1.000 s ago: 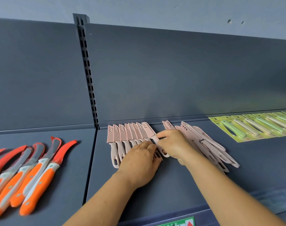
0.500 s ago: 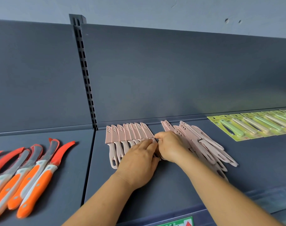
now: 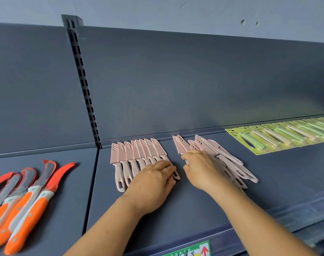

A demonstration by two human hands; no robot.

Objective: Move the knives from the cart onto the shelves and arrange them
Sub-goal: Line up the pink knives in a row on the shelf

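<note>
A neat row of pink sheathed knives [image 3: 137, 150] lies on the grey shelf [image 3: 194, 209], blades pointing to the back panel. My left hand [image 3: 153, 180] rests flat on the handles at the row's right end, fingers straight. To the right is a loose pile of the same pink knives [image 3: 224, 156]. My right hand [image 3: 200, 169] sits on the pile's left side. Its index finger and thumb curl round the handle of the leftmost pink knife [image 3: 178, 145] there.
Orange-handled curved knives [image 3: 28, 200] lie on the neighbouring shelf at the left. Green carded knives [image 3: 279, 135] are lined up at the back right. A slotted upright post [image 3: 83, 85] divides the back panels. A label [image 3: 190, 250] marks the shelf's front edge.
My right hand let go of the knife it was setting at the row's right end and moved right to the pile. My left hand stayed on the row's handles.
</note>
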